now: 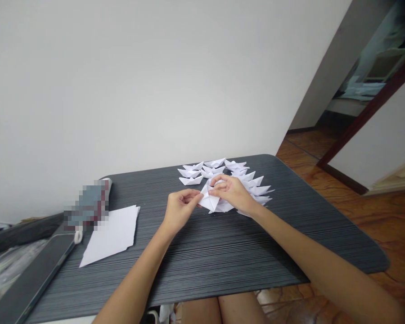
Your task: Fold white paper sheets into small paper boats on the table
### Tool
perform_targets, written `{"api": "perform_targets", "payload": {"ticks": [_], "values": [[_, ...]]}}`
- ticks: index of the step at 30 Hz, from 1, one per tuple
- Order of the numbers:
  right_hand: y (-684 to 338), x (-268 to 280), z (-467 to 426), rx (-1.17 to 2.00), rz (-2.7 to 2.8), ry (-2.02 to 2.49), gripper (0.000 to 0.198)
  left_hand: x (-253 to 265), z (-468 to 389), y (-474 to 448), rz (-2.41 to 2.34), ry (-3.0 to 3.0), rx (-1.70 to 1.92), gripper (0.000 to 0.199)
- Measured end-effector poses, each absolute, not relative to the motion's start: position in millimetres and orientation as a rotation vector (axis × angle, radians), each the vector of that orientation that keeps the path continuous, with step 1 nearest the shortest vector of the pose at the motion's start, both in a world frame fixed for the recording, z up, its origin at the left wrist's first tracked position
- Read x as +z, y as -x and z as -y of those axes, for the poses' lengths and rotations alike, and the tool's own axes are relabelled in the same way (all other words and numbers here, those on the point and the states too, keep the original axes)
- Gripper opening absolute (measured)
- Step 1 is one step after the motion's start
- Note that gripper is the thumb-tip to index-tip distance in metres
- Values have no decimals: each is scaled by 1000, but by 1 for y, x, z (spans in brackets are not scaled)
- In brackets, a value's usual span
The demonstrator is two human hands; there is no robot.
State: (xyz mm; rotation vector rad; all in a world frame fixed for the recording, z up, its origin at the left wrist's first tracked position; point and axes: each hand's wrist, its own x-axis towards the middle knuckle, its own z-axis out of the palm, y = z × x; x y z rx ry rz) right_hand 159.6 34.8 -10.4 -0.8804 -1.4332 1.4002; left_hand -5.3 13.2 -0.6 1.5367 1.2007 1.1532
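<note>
Between my two hands, above the middle of the table, is a piece of folded white paper point(209, 200). My left hand point(181, 207) pinches its left corner between thumb and fingers. The thumb and fingers of my right hand point(232, 191) grip it from the upper right. Creases and a pointed outline show on the paper. Behind and to the right of it stand several folded white paper boats point(191, 180) in close rows, some partly hidden by my right hand.
A stack of white paper sheets point(113, 236) lies on the left of the dark ridged table point(222, 265). Next to it is a blurred-out object point(87, 204) with a white loop. A pale wall point(155, 90) rises behind the table. To the right are a wooden floor and a doorway.
</note>
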Motion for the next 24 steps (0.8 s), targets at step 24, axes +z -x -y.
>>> {"api": "perform_targets", "payload": {"ticks": [24], "values": [[-171,8,-33,1742,1479,756,12,12,-12,13,-950,-1413,1008,20]]}}
